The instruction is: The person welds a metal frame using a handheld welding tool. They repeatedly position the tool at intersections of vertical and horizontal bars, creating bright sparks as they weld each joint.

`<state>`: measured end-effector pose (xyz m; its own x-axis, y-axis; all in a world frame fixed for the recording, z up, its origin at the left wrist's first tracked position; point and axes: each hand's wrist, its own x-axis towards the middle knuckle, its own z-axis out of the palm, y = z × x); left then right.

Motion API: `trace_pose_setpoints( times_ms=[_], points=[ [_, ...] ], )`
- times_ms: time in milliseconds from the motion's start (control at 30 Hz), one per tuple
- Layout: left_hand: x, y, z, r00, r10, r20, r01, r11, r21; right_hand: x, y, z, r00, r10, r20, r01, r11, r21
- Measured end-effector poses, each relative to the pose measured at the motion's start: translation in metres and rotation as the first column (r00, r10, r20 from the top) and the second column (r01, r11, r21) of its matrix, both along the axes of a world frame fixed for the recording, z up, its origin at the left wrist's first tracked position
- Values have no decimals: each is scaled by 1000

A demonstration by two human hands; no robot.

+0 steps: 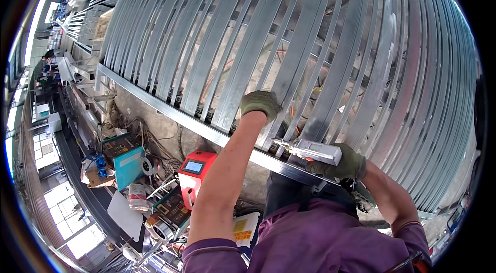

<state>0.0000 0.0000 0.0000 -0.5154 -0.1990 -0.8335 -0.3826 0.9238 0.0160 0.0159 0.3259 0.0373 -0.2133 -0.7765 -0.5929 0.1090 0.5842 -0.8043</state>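
My left hand [260, 105], in an olive-green glove, is closed around the near part of a grey metal bar [295, 69]; its fingertips are partly hidden. My right hand [347, 163], gloved alike, grips a silver handheld welding gun [318, 151]. The gun's slim brass-coloured nozzle points left, close to the bar ends above the frame's front rail [170, 111]. Wide and narrow metal bars [248, 61] lie side by side across the frame, running away from me. No spark or glow shows at the nozzle.
A red machine with a small screen [196, 172] stands below the rail at left. Near it are a teal-sided box [126, 167], a wire spool [150, 165] and tangled cables [155, 138]. Hoses and wires lie on the floor beneath the bars.
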Motion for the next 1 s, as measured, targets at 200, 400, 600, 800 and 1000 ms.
trace_pose_setpoints(
  times_ms=[200,400,600,800,1000],
  points=[
    [-3,-19,-3,1000,-29,5,29,1000,11,13,-34,-18,990,-32,134,43,996,-79],
    [-12,-12,8,1000,-6,24,6,1000,29,28,-54,-42,971,-48,233,56,998,-25],
    [-12,-17,-1,1000,2,21,-2,1000,20,23,-67,-38,977,-17,214,17,1000,2],
    [-11,-19,-2,1000,-4,-1,4,1000,30,29,-71,-48,975,-22,221,36,998,-60],
    [-12,-18,1,1000,10,3,-11,1000,16,33,-71,-63,980,7,201,13,995,-97]
  ],
)
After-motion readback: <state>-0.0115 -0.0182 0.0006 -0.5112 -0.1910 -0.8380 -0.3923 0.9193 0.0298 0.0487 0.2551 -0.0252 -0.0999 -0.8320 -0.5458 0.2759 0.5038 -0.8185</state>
